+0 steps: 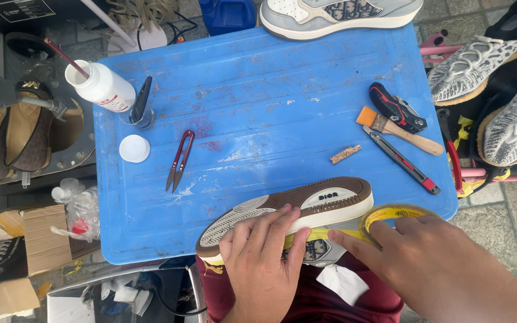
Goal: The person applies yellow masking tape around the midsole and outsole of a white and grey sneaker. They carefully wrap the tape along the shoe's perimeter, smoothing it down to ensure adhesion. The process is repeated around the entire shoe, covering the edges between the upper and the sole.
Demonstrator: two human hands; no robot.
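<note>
At the upper left of the frame a white bottle [103, 87] lies on the blue worktop [270, 90], its cap [134, 148] just below it and red snips [179, 160] to the right of the cap. At the lower middle a sneaker [306, 206] lies sole up at the worktop's near edge. The left hand [261, 257] is spread flat over its side, fingers pressing a strip of yellow tape [315, 234] against the sole edge. The right hand [414, 251] pinches the tape roll [393, 215] at the lower right, drawing the strip tight. To do this well, I judge the strip should stay taut and level along the sole edge, with the left fingers smoothing it down as it goes. At the right lie a brush [399, 130], a black and red tool [397, 107] and a utility knife [402, 160]; a small cork piece [346, 154] lies apart from them.
</note>
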